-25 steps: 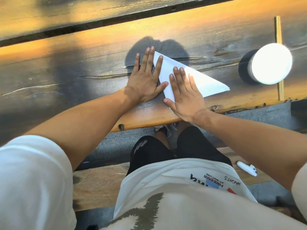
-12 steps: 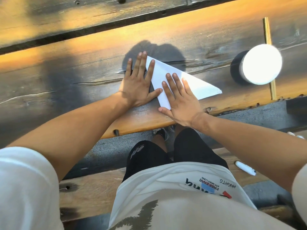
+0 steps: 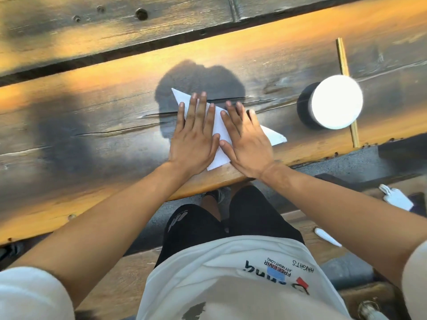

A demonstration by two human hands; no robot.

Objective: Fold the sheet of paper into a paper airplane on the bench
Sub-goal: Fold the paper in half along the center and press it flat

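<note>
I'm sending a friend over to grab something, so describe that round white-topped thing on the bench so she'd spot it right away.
Start at the long wooden bench, where both hands press flat on a folded white paper. Look past the right hand, towards the thin yellow strip crossing the plank. There stands a short round object with a black side and a bright white top, the only round thing on the bench.

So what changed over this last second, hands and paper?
The left hand moved from beside the folded white paper onto it, leaving its far tip bare; the right hand slid nearer the left. Both press flat. The black-and-white round object stayed on the wooden bench.
</note>
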